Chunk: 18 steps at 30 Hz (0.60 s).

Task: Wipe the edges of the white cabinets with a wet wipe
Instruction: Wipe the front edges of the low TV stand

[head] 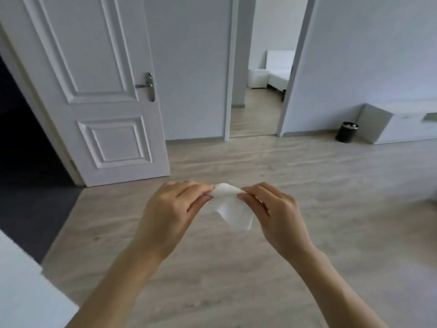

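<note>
A white wet wipe [233, 209] hangs between both hands in the middle of the view, above the floor. My left hand [172, 209] pinches its upper left corner. My right hand [274, 209] pinches its upper right corner, and the lower part of the wipe droops in a point. A low white cabinet [402, 124] stands against the far right wall, well away from my hands. A white surface edge [26, 287] shows at the lower left, close to my left forearm.
An open white panelled door [99, 91] with a metal handle stands at the left, with a dark room behind it. A doorway [257, 110] ahead leads to another room. A black waste bin [346, 132] sits beside the low cabinet. Light wood floor [236, 162] spreads ahead.
</note>
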Available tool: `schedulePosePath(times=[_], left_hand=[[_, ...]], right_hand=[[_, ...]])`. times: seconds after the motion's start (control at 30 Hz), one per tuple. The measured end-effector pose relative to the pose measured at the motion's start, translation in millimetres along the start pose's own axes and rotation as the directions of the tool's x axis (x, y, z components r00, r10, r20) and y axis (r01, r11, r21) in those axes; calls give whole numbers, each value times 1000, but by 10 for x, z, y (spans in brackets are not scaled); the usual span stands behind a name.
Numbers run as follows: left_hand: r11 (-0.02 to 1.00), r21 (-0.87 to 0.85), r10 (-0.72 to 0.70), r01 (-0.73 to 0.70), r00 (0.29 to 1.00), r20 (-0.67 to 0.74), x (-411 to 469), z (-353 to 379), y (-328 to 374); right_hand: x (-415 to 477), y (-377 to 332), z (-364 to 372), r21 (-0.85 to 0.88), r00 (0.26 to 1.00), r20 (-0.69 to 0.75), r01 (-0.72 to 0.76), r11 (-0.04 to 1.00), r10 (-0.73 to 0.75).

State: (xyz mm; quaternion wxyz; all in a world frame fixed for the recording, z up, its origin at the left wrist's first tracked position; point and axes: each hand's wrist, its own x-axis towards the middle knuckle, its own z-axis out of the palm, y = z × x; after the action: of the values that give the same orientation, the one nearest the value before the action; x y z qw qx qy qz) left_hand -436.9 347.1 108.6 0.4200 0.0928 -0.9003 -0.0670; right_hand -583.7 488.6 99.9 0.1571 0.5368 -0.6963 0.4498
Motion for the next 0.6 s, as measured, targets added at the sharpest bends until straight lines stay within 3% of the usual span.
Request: schedulePosePath(times=[0.27, 0.47, 0.6], left_hand=[[962, -214, 202, -170, 970, 136, 2086, 1923, -580], [877, -395, 368, -274, 912, 183, 3443, 3879, -409], [832, -482, 406, -274, 893, 194, 4468, 5320, -173]], right_hand=[[1248, 1804, -204, -176, 961, -179, -242, 954, 210], [1848, 3604, -671, -257, 880, -352, -419, 871, 320], [2302, 5045, -1104, -270, 851, -397, -467, 842, 344]])
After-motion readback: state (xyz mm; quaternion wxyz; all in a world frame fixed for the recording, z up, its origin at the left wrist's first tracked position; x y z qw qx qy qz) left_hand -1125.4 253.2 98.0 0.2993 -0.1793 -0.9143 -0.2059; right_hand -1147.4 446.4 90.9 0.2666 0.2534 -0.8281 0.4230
